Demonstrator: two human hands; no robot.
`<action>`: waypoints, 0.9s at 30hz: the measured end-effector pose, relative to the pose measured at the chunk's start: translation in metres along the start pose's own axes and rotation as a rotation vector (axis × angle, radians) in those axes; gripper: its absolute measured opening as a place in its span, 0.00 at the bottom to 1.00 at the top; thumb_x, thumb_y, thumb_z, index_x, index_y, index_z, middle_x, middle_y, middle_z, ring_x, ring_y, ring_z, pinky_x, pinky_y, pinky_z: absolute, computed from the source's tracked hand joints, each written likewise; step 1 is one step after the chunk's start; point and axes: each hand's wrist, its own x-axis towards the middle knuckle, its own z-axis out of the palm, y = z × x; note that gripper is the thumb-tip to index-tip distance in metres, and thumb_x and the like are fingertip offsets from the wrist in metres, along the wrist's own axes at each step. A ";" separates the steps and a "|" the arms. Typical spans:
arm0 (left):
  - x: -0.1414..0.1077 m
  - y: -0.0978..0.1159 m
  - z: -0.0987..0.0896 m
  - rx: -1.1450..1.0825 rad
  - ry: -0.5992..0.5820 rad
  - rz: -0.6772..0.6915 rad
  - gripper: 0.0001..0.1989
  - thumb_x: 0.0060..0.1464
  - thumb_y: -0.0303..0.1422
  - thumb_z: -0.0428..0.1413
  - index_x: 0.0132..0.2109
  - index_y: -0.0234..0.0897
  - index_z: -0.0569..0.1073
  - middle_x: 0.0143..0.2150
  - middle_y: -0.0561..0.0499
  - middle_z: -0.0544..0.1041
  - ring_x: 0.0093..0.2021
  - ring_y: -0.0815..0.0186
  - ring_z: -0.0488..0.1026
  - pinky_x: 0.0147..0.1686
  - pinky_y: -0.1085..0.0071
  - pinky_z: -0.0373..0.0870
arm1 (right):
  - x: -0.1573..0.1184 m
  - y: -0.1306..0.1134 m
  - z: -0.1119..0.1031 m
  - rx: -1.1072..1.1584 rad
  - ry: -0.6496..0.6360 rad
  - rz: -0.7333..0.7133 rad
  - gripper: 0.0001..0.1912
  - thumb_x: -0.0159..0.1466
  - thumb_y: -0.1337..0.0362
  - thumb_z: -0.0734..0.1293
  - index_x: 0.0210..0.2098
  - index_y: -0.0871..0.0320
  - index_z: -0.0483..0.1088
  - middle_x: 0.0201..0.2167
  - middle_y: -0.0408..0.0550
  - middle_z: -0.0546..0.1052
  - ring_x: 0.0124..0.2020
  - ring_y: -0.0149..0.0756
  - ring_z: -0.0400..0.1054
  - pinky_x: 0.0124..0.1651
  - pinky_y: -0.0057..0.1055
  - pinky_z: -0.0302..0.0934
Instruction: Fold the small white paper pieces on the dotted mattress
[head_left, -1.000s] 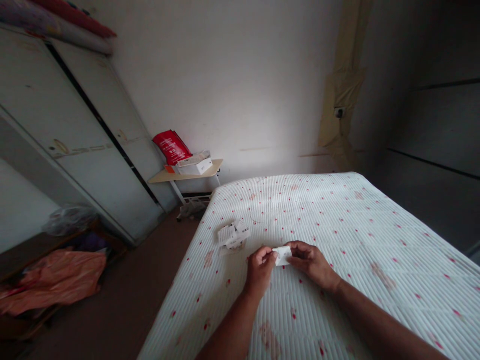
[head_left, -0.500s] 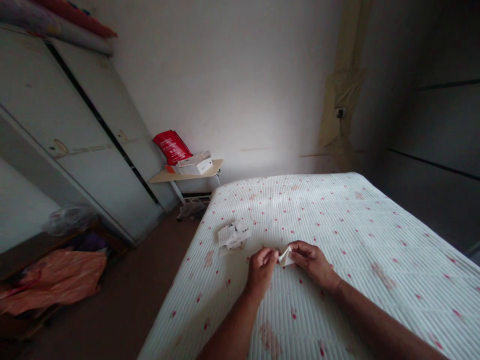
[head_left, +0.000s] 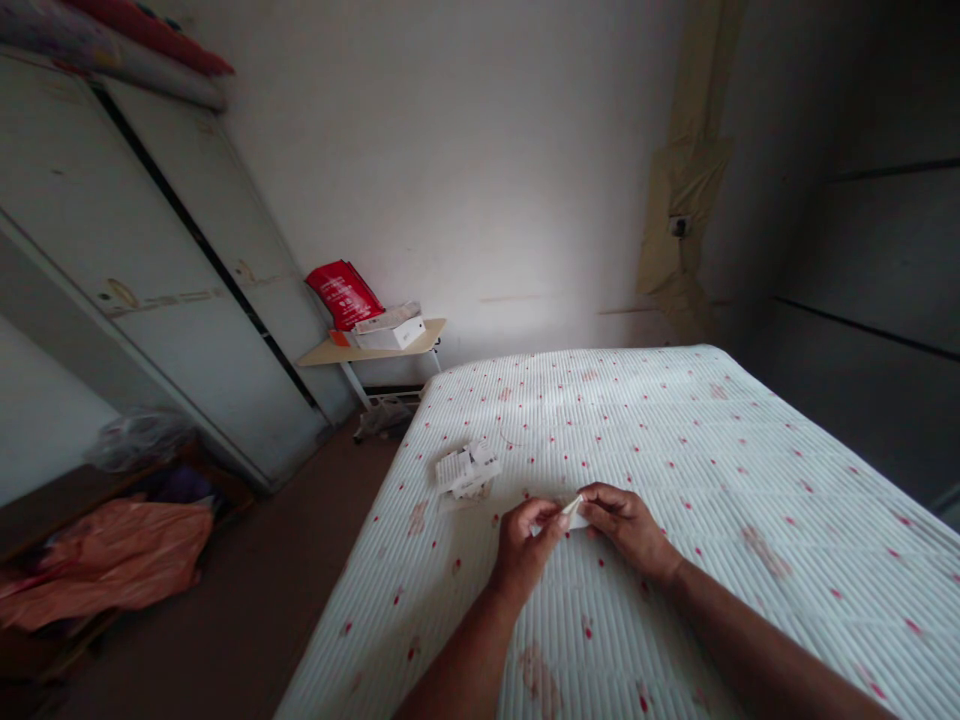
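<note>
A small folded piece of white paper (head_left: 574,514) is held between my two hands, just above the bed. My left hand (head_left: 528,543) pinches its left side with thumb and fingers. On the right side, my right hand (head_left: 628,528) grips the same paper, thumb below and fingers over the top. Parts of the paper are hidden behind the fingertips. Beyond my left hand, several printed paper pieces (head_left: 466,470) lie in a loose pile on the white quilted bed cover (head_left: 637,430) with red dots.
A small table (head_left: 325,352) against the wall bears a red bag (head_left: 346,295) and a white box (head_left: 390,334). Pale cabinets (head_left: 180,290) stand at the left, near an orange cloth or bag (head_left: 127,555). A socket (head_left: 679,226) is on the wall.
My left thumb and fingers have moved slightly right onto the folded paper, which now looks narrower and more covered. My right hand has hardly moved.
</note>
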 end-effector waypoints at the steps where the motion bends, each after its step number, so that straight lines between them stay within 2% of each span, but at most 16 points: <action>1: 0.000 0.000 0.000 0.009 0.001 -0.003 0.14 0.50 0.41 0.53 0.32 0.32 0.73 0.27 0.51 0.72 0.30 0.68 0.67 0.31 0.76 0.63 | 0.000 -0.001 0.000 -0.002 -0.001 0.001 0.16 0.58 0.51 0.63 0.31 0.59 0.70 0.20 0.40 0.65 0.21 0.27 0.58 0.26 0.25 0.54; 4: 0.001 -0.001 0.001 0.046 0.009 -0.003 0.12 0.51 0.38 0.52 0.31 0.32 0.73 0.26 0.52 0.72 0.29 0.68 0.67 0.31 0.76 0.63 | -0.001 -0.005 0.001 0.004 0.002 0.013 0.16 0.57 0.51 0.63 0.30 0.59 0.70 0.20 0.39 0.65 0.21 0.27 0.57 0.26 0.26 0.54; 9: 0.004 -0.001 0.005 0.072 0.042 -0.006 0.06 0.45 0.30 0.53 0.27 0.33 0.73 0.23 0.54 0.71 0.27 0.70 0.66 0.31 0.77 0.63 | -0.001 -0.007 0.002 0.031 -0.008 0.031 0.17 0.56 0.50 0.64 0.30 0.59 0.70 0.21 0.40 0.67 0.21 0.28 0.58 0.26 0.26 0.55; 12: 0.004 -0.001 0.005 0.077 0.049 -0.023 0.05 0.43 0.27 0.53 0.27 0.33 0.74 0.24 0.54 0.72 0.28 0.69 0.67 0.31 0.76 0.63 | -0.001 -0.006 0.002 0.059 -0.013 0.042 0.17 0.55 0.50 0.65 0.31 0.59 0.71 0.21 0.41 0.67 0.22 0.28 0.59 0.27 0.26 0.56; 23: 0.005 -0.003 0.004 -0.016 0.083 -0.103 0.07 0.41 0.28 0.54 0.31 0.32 0.74 0.25 0.53 0.73 0.28 0.69 0.68 0.30 0.76 0.64 | -0.003 -0.015 0.004 0.148 -0.051 0.049 0.14 0.57 0.54 0.64 0.31 0.59 0.71 0.23 0.41 0.69 0.25 0.29 0.62 0.31 0.27 0.58; 27: 0.005 -0.006 0.005 -0.020 0.103 -0.106 0.05 0.40 0.28 0.54 0.28 0.32 0.72 0.23 0.54 0.71 0.26 0.70 0.66 0.28 0.77 0.62 | -0.003 -0.015 0.006 0.176 -0.094 0.031 0.12 0.55 0.57 0.67 0.34 0.59 0.71 0.25 0.41 0.70 0.27 0.29 0.62 0.32 0.27 0.57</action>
